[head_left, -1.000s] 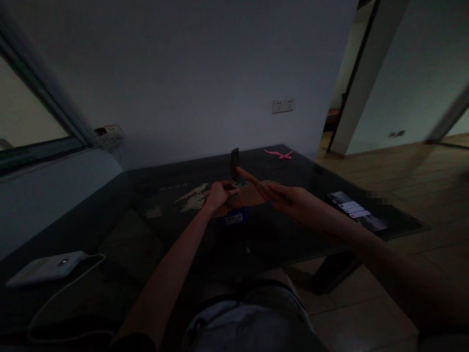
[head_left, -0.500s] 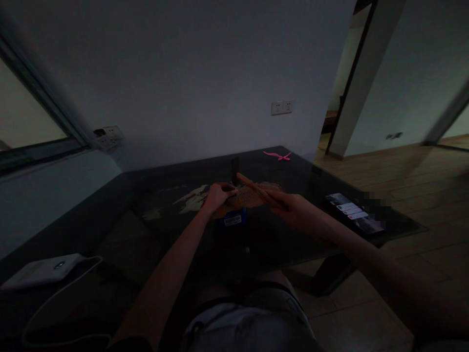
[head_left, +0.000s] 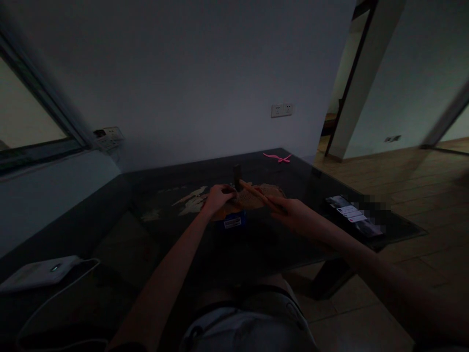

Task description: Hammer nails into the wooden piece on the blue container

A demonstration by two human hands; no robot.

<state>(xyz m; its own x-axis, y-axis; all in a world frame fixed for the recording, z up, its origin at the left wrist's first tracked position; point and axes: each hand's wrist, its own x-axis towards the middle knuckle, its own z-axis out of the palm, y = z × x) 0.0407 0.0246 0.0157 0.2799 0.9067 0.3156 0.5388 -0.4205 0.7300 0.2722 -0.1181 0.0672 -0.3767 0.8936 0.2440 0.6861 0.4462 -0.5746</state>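
My right hand (head_left: 291, 212) is closed round the wooden handle of a hammer (head_left: 237, 176), whose dark head is upright above a tan, speckled piece (head_left: 248, 200). At that piece's left side, my left hand (head_left: 219, 198) is closed in a pinch, its fingertips just left of the hammer head. Whatever lies between those fingertips is too dark and small to make out. Under the tan piece sits a blue box (head_left: 235, 220) with a white label. Pale flat scraps (head_left: 190, 201) lie left of my left hand.
The dark glossy table (head_left: 205, 249) meets a wall at the back. A pink ribbon-like strip (head_left: 280, 159) lies by its far right corner. To the right is a lit phone (head_left: 353, 216). At the left lies a white power bank (head_left: 42, 274) with a cable.
The hammer head has come down closer to the tan piece, and my right hand has lowered slightly with it. My left hand stays in nearly the same place.
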